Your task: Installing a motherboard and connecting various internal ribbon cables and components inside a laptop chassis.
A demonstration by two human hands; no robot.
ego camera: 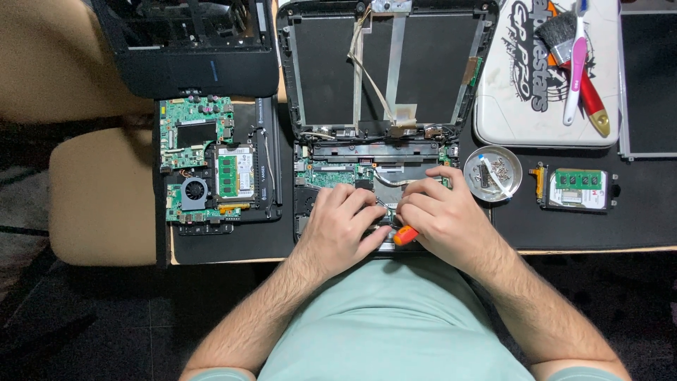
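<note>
An opened small laptop (331, 176) lies in front of me, its bare lid shell (317, 70) folded back with flat cables across it. My left hand (342, 226) rests on the laptop's base, fingers curled over the lower board area. My right hand (441, 215) is beside it, closed around a small screwdriver with an orange handle (405, 236); the handle end sticks out below my fingers. The screwdriver tip is hidden between my hands.
A second stripped laptop base with green board and fan (204, 169) lies at left, a black shell (190, 49) behind it. At right are a small metal dish of screws (510, 185), a hard drive (578, 189), a white case (493, 120) with brush and toothbrush, and a dark panel (649, 77).
</note>
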